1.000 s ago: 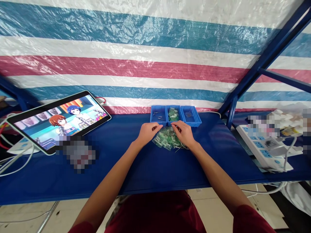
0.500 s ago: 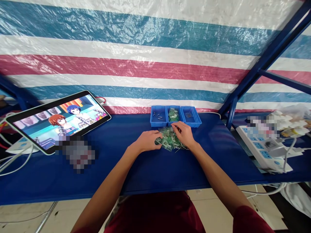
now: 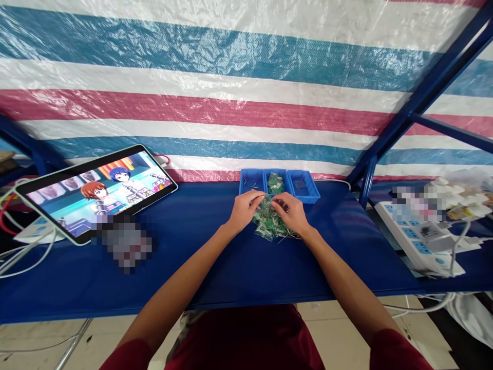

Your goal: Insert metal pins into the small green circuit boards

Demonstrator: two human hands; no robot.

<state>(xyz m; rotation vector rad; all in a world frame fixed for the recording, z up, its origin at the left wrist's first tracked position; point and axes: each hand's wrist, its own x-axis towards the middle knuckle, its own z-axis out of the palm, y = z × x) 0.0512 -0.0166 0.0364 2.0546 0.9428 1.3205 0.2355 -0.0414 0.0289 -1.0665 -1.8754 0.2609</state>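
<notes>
A heap of small clear-and-green plastic packets [image 3: 269, 226] lies on the blue tabletop, with thin metal pieces [image 3: 287, 237] poking out at its near right side. Over the heap's left edge, my left hand [image 3: 244, 210] has thumb and forefinger pinched together. Facing it from the right, my right hand [image 3: 293, 213] has its fingers curled and closed near the heap's top. Whatever sits between the fingertips is too small to make out. Just behind the hands stand three blue bins: the left bin [image 3: 246, 189] contains a few thin metal pieces, the middle bin [image 3: 276, 191] green packets, the right bin [image 3: 308, 194] small grey pieces.
A tablet [image 3: 175, 186] showing a cartoon leans at the left, with cables beside it and a blurred item [image 3: 129, 244] in front. On the right lie a white power strip [image 3: 414, 234] and bagged white parts [image 3: 447, 190]. Blue frame posts [image 3: 367, 180] and a striped sheet close off the back.
My left hand dropped to the heap's left side, spread around packets there, then rose back toward the bins and pinched. My right hand stayed nearly in place, closed.
</notes>
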